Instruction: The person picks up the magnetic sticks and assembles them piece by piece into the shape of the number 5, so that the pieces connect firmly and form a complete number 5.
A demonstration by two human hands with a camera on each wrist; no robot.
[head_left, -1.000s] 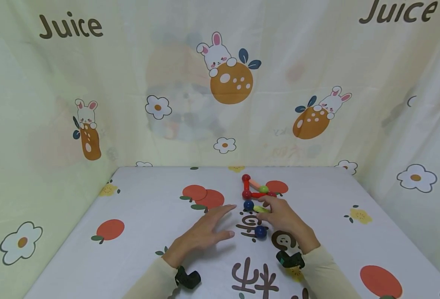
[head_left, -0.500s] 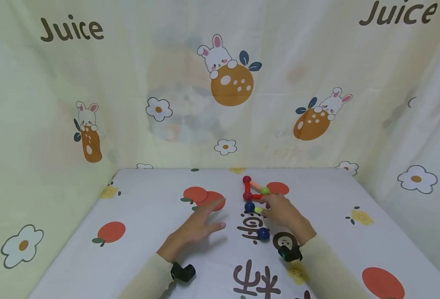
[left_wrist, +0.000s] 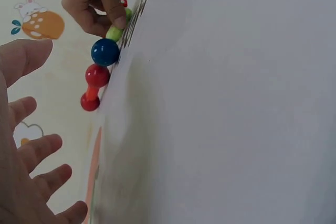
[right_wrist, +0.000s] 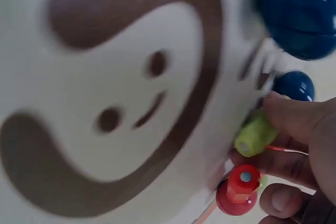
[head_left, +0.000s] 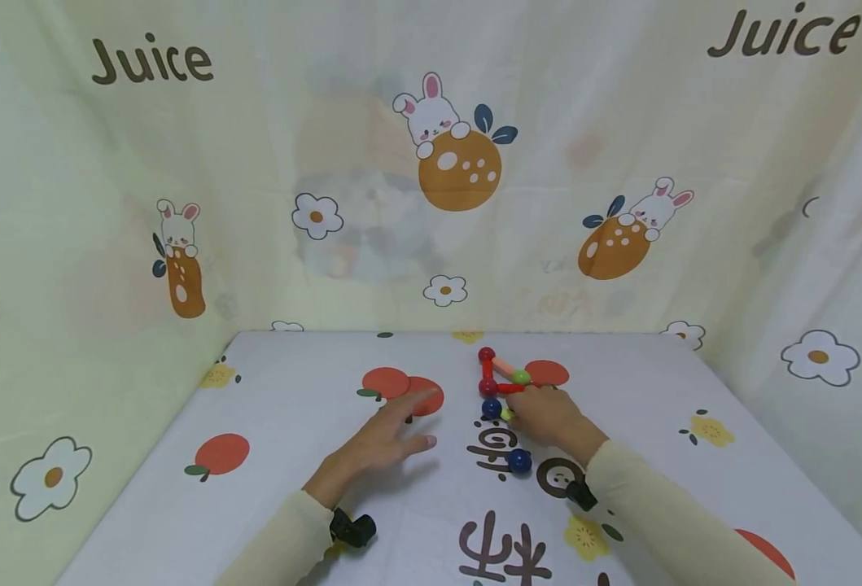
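My right hand [head_left: 551, 419] pinches a short yellow-green magnetic rod [right_wrist: 254, 134] between thumb and index finger. At the rod's far end is a blue ball [head_left: 492, 408]. Just beyond it lies an assembly of rods and balls: two red balls [head_left: 488, 387] with a red rod between them, a peach rod [head_left: 504, 367] leading to a green ball [head_left: 521, 377], and another red rod [right_wrist: 244, 179] running towards my right hand. A second blue ball [head_left: 519, 461] lies apart, nearer me. My left hand [head_left: 379, 439] is held over the cloth to the left, fingers spread, holding nothing.
A white cloth [head_left: 291, 391] printed with fruit, flowers and dark lettering covers the table. Patterned curtains [head_left: 357, 268] hang behind it and at both sides. A black wrist camera [head_left: 352, 529] sits on my left wrist, another [head_left: 581, 493] on my right.
My left hand has drawn back a little to the left. My right hand has turned and now covers more of the yellow-green rod. The balls and the red assembly keep their arrangement.
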